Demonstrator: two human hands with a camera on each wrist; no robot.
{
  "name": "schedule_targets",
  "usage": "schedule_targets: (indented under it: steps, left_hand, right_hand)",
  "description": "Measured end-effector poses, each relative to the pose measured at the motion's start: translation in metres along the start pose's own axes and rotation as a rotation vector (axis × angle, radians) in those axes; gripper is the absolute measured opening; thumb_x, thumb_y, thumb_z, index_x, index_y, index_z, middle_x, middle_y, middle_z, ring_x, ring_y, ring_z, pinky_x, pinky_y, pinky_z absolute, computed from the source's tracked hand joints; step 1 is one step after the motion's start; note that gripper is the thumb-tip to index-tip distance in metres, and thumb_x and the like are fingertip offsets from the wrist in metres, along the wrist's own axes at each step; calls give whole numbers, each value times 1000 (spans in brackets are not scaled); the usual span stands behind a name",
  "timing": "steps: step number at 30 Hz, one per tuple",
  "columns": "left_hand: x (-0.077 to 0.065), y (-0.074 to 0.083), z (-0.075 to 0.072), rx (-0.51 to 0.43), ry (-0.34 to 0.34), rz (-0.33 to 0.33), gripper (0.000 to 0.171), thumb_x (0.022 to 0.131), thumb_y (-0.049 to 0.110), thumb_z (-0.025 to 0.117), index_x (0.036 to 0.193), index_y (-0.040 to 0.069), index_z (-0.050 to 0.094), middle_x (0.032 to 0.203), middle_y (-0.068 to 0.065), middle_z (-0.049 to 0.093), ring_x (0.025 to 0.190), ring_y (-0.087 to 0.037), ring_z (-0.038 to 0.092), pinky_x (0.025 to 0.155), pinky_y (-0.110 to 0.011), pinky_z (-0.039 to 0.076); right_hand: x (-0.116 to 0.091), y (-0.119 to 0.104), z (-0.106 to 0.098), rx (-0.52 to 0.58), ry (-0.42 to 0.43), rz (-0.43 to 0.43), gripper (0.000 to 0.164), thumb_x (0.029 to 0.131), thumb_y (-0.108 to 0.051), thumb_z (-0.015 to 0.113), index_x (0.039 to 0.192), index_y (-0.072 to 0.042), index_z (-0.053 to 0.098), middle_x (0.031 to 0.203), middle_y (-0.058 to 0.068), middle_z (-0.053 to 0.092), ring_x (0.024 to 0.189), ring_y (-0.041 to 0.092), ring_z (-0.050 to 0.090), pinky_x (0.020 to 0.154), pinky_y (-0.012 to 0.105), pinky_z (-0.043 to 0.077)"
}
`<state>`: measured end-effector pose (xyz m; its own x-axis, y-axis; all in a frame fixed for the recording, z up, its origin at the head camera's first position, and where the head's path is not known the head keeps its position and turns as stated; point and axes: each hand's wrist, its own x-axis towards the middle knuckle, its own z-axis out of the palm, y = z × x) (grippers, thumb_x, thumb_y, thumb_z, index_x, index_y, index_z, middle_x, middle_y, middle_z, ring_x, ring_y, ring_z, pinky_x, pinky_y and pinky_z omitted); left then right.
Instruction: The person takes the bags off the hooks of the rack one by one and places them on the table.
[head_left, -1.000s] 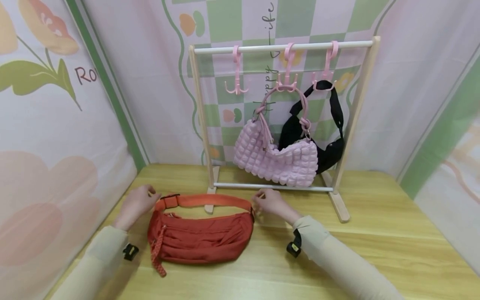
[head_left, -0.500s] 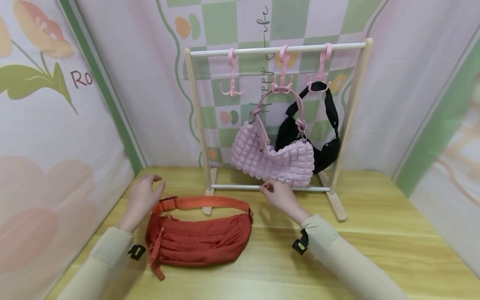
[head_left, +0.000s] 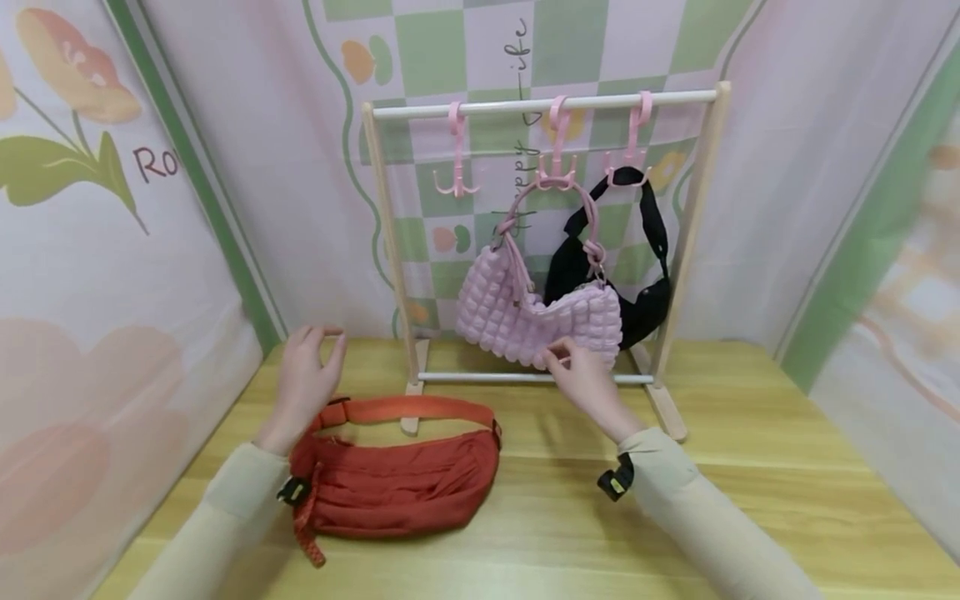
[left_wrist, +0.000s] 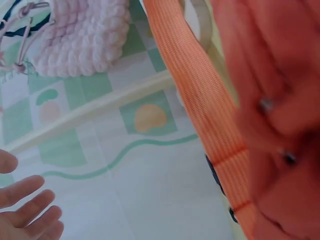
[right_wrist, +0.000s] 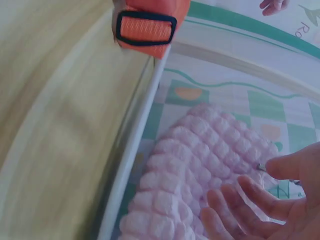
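A red waist bag [head_left: 408,487] lies on the wooden table, its orange strap [head_left: 420,407] arched behind it. My left hand [head_left: 309,379] hovers over the strap's left end with loosely bent fingers and nothing in them; the left wrist view shows those fingers [left_wrist: 30,202] spread apart. Raised in front of a quilted lilac handbag [head_left: 498,308], my right hand [head_left: 588,387] overlaps its lower edge in the head view. Its fingers [right_wrist: 260,200] are relaxed and hold nothing in the right wrist view. The handbag hangs by its handle from the middle pink hook [head_left: 557,142].
A rack with wooden posts [head_left: 697,225] and a white top bar [head_left: 510,107] stands at the back. A black bag [head_left: 651,308] hangs from the right pink hook [head_left: 633,137]. The left pink hook [head_left: 457,154] bears nothing. A lower bar [head_left: 480,377] spans the rack's feet.
Both hands have risen from beside the red waist bag's strap and moved forward; the right has also gone right, towards the lilac handbag. The waist bag stays on the table.
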<state>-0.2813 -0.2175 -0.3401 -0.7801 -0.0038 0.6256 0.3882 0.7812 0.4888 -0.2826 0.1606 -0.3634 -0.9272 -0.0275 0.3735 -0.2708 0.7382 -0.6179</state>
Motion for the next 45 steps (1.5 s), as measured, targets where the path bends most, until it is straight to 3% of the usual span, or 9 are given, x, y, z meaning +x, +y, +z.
schedule_targets:
  steps: [8,15,27,36,45]
  left_hand:
    - [9,21,12,-31,20,30,32,97,27,51,111,0,63,115,-18,60,114,-37,49,97,-53,38]
    - [17,38,23,-50,6,53,30,96,24,54,113,2,62,119,-16,60,116,-34,50,99,-51,39]
    - [38,60,37,-109,51,169,22,93,16,58,107,0,64,109,-16,62,108,-34,53,94,-47,41]
    - [56,76,48,-137,44,184,26,93,18,56,112,0,63,113,-16,62,110,-32,54,97,-45,41]
    - [70,90,56,-157,59,228,29,92,16,58,116,0,62,119,-15,60,114,-31,52,104,-45,36]
  right_hand:
    - [1,3,-22,-29,174,-19,24,95,-27,56,103,-7,66,97,13,70,86,29,68,75,44,53]
    - [3,10,-36,-50,267,-59,21,94,-23,57,100,-5,67,97,13,67,84,29,67,75,43,53]
    - [11,13,-58,-48,321,-59,25,94,-24,57,101,-2,65,96,18,65,83,31,65,75,45,52]
    - [21,11,-71,-60,372,-89,22,93,-18,56,99,1,65,92,20,64,80,33,64,76,44,49]
    - [31,8,-82,-71,348,-72,27,95,-22,52,104,2,62,98,20,63,86,33,64,79,45,49]
